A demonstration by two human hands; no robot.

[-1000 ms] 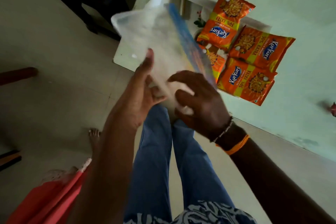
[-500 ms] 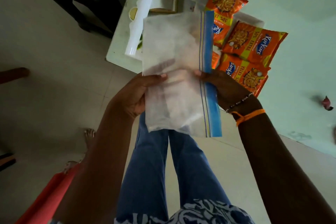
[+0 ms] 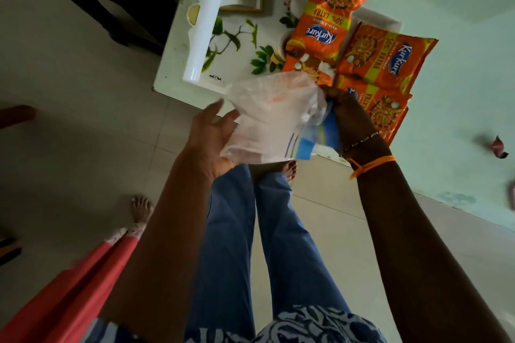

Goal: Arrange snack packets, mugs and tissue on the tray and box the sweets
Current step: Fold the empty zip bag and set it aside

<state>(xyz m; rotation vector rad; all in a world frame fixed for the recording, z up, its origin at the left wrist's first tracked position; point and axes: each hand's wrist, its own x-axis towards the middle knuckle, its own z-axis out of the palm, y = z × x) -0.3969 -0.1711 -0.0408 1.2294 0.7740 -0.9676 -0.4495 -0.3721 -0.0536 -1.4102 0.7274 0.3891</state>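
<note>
Right hand (image 3: 347, 117) has the tissue packet (image 3: 274, 120) pinched by its blue end, left hand (image 3: 213, 136) open under it. Probably best to lay it flat on the bare part of the tray (image 3: 237, 64), clear of the Kurkure packets (image 3: 381, 56).

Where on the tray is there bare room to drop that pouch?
Free: the tray's leaf-printed left half, between its raised left rim and the Kurkure packets. Crowded: the right half, where packets overlap and overhang the rim. The right hand grips the pouch at the tray's near edge; the left hand is open beneath it.
</note>
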